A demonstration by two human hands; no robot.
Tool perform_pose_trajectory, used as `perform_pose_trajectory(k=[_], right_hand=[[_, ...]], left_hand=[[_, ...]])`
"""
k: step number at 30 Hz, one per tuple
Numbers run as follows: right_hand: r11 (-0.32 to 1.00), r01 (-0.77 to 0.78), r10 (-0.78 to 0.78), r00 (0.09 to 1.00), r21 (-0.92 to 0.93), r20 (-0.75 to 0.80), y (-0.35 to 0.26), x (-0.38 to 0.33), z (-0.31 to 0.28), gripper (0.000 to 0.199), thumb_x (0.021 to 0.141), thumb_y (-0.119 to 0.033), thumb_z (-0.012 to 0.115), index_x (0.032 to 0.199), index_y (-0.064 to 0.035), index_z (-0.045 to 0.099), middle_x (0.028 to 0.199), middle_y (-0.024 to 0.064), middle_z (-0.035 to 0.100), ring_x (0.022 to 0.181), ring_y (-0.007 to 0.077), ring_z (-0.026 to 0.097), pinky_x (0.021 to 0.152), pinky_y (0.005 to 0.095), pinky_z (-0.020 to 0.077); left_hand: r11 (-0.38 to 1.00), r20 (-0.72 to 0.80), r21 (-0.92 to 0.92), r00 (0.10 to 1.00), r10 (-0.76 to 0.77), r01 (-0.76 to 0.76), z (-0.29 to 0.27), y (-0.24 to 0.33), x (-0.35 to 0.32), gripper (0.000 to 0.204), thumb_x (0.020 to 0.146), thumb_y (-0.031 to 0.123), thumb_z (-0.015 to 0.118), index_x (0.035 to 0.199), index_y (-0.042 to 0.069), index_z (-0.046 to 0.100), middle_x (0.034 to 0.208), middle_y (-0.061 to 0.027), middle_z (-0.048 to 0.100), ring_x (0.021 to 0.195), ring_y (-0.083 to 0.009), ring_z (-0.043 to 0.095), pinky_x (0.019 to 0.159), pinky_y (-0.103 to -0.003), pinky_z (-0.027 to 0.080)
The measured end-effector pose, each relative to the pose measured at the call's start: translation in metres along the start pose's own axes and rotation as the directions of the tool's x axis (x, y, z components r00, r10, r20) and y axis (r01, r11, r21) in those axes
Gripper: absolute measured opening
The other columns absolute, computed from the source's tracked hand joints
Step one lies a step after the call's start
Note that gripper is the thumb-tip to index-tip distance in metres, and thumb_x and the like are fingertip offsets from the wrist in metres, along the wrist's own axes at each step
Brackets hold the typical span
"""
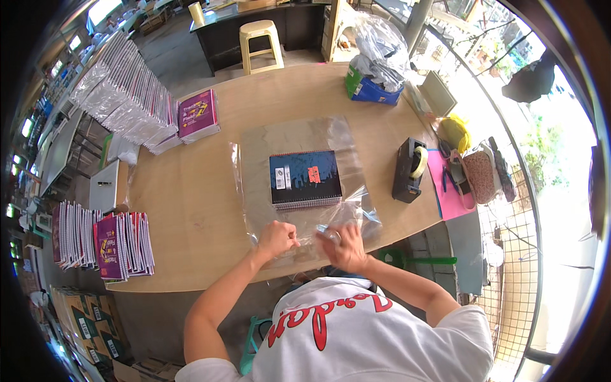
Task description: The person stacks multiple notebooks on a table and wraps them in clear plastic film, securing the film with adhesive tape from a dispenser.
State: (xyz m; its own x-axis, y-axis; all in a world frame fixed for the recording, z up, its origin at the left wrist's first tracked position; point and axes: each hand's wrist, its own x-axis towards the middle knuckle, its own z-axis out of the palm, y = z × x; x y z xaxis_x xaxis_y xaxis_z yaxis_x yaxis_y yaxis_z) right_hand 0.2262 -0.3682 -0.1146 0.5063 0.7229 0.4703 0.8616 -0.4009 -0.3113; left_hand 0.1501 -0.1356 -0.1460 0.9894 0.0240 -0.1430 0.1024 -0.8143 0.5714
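Observation:
A stack of spiral notebooks [307,177] with a dark blue and black cover lies in the middle of a clear plastic sheet [267,141] spread over the table. At the sheet's near edge, my left hand [278,239] is closed, fingers pinched on the film just below the stack's left corner. My right hand [345,247] is slightly blurred, with its fingers curled on the crumpled film below the stack's right corner. Neither hand touches the notebooks.
A tape dispenser [410,170] stands to the right, by a pink sheet [453,184] with scissors [450,175]. Wrapped notebook stacks [130,99] and a purple notebook pile [198,114] stand far left; more notebooks [111,242] near left. A blue-green box [372,88] holds plastic.

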Motion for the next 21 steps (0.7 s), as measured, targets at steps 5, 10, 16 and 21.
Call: perform_pose_trajectory(k=[5, 10, 16, 21], right_hand=[[0.995, 0.055, -0.096, 0.805, 0.087, 0.586, 0.011, -0.047, 0.012, 0.052, 0.076, -0.028, 0.074, 0.125, -0.0145, 0.062, 0.130, 0.0073, 0.056, 0.110, 0.0252, 0.055, 0.097, 0.0452, 0.0409], [0.996, 0.071, -0.090, 0.752, 0.055, 0.653, -0.004, -0.030, 0.017, 0.039, 0.082, -0.033, 0.070, 0.115, -0.0147, 0.066, 0.105, 0.0083, 0.070, 0.099, 0.0285, 0.066, 0.084, 0.0418, 0.0522], [0.993, 0.084, -0.106, 0.948, 0.085, 0.300, -0.021, 0.007, 0.006, 0.034, 0.076, -0.024, 0.070, 0.108, -0.0163, 0.071, 0.111, 0.0025, 0.066, 0.103, 0.0255, 0.060, 0.088, 0.0470, 0.0467], [0.964, 0.264, -0.263, 0.964, 0.037, -0.022, 0.017, -0.029, 0.046, 0.032, 0.071, -0.019, 0.067, 0.102, -0.0131, 0.072, 0.112, -0.0026, 0.062, 0.107, 0.0207, 0.054, 0.095, 0.0512, 0.0388]], left_hand=[[0.944, 0.285, -0.286, 0.955, -0.083, 0.168, -0.019, -0.012, 0.025, 0.017, 0.079, 0.026, 0.074, 0.079, 0.009, 0.073, 0.081, -0.0129, 0.073, 0.076, -0.0262, 0.071, 0.069, -0.040, 0.053], [0.974, 0.273, -0.183, 0.959, -0.079, 0.133, -0.028, 0.002, 0.023, 0.021, 0.084, 0.029, 0.066, 0.087, 0.010, 0.073, 0.087, -0.0120, 0.073, 0.082, -0.0316, 0.070, 0.073, -0.043, 0.053], [0.996, 0.160, -0.088, 0.986, 0.040, -0.026, -0.026, -0.002, 0.017, 0.023, 0.089, 0.027, 0.059, 0.094, 0.007, 0.070, 0.083, -0.0159, 0.070, 0.078, -0.0347, 0.067, 0.070, -0.044, 0.051], [0.998, 0.241, -0.044, 0.970, -0.037, 0.049, -0.032, 0.013, 0.024, 0.023, 0.089, 0.027, 0.059, 0.091, 0.006, 0.067, 0.083, -0.0152, 0.069, 0.080, -0.0341, 0.067, 0.070, -0.044, 0.051]])
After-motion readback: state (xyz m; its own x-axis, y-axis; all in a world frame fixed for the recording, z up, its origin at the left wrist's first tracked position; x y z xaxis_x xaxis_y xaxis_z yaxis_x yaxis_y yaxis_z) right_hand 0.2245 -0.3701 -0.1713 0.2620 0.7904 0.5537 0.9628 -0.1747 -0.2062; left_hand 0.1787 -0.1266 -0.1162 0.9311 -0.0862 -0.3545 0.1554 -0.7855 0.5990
